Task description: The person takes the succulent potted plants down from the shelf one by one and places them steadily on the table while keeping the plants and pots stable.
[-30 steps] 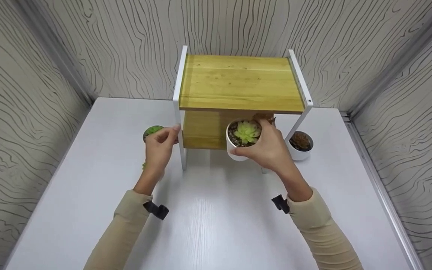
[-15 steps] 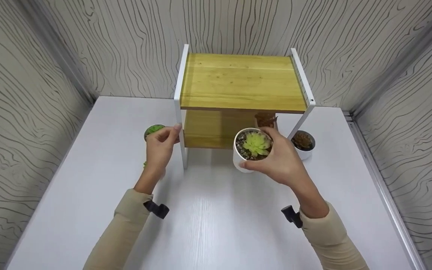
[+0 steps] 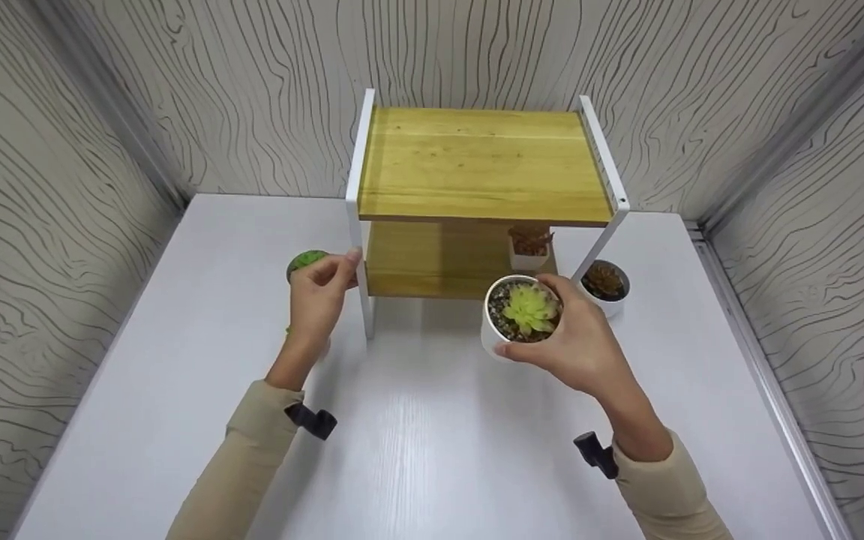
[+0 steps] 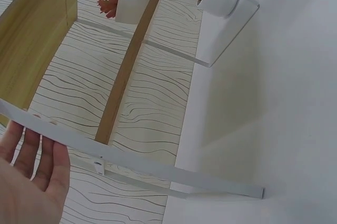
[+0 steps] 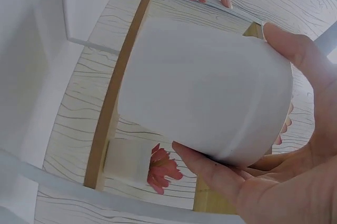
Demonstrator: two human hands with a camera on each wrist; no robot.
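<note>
In the head view my right hand (image 3: pixel 586 334) grips a white round pot (image 3: pixel 492 336) by its rim, thumb in front and fingers behind. A light green succulent (image 3: pixel 529 307) grows from the pebbles in it. The pot is in front of the lower board (image 3: pixel 424 262) of a two-tier shelf, over the table, and its side fills much of the right wrist view. My left hand (image 3: pixel 317 296) holds the shelf's white left front post (image 3: pixel 364 289) with thumb and fingertips. A square pot with a red succulent (image 3: pixel 530 251) stands at the lower board's right end.
The upper wooden board (image 3: pixel 481 165) spans two white side frames. Right of the shelf stands a white pot with a brown succulent (image 3: pixel 604 281). A green plant (image 3: pixel 308 259) sits on the table (image 3: pixel 237 225) at left, partly behind my left hand. Patterned walls enclose the table.
My right hand has drawn the potted succulent away from the lower board, toward me and to the right, uncovering the red succulent's pot. My left hand has stayed at the post.
</note>
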